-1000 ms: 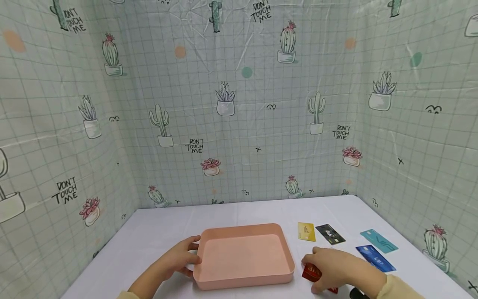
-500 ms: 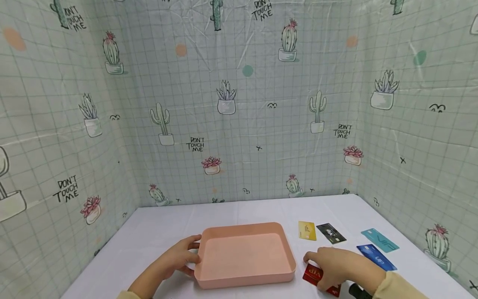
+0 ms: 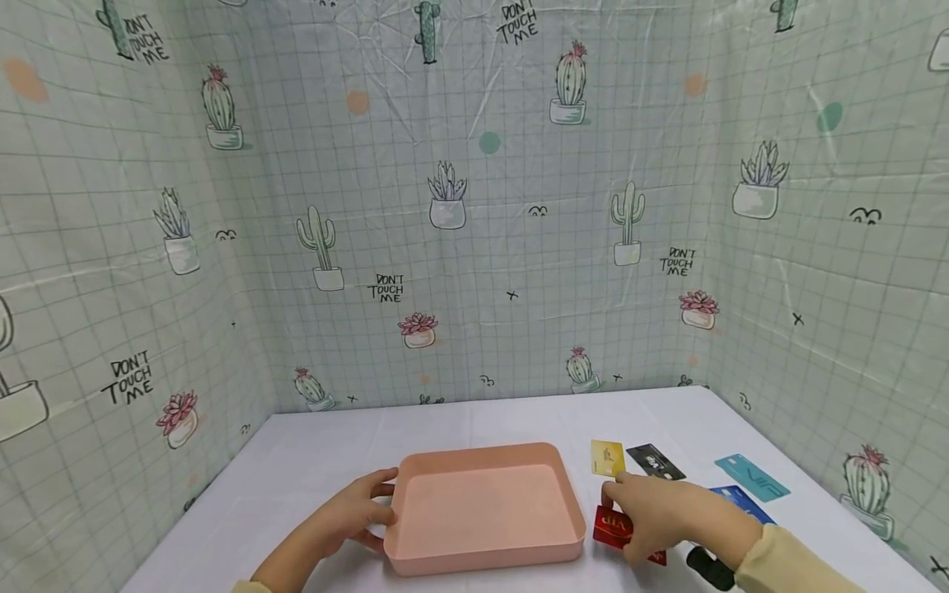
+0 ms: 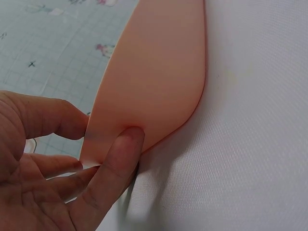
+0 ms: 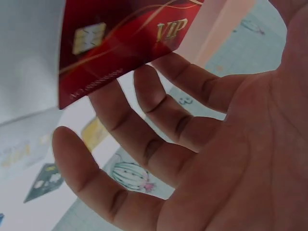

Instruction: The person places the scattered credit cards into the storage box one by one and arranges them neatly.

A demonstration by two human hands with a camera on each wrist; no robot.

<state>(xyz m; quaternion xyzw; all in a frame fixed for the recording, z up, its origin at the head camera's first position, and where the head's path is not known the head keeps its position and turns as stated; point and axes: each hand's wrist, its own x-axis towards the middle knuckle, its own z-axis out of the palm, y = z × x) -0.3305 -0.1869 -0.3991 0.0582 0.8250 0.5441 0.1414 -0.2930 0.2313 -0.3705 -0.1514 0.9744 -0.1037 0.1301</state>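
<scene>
My left hand (image 3: 354, 512) is at the left side of a shallow pink tray (image 3: 485, 558). In the left wrist view its curled fingers (image 4: 120, 154) grip the rim and outer wall near a corner of the tray. To the right of the tray, my right hand (image 3: 660, 512) holds a red VIP card (image 3: 612, 527) between thumb and fingers, low over the table. The right wrist view shows that card (image 5: 120, 43) from its printed side, with a gold chip, and fingertips right at its lower edge. My hand hides part of it in the head view.
A yellow card (image 3: 608, 457), a black card (image 3: 656, 462), a teal VIP card (image 3: 752, 478) and a partly hidden blue card (image 3: 741, 501) lie on the white table (image 3: 334, 445). A black object (image 3: 710, 568) is by my right sleeve. Patterned cloth walls (image 3: 482, 247) enclose the table.
My right hand first shifts slightly toward me, then moves up and left with the red card, away from the black object, which shows more. The left hand and tray stay put.
</scene>
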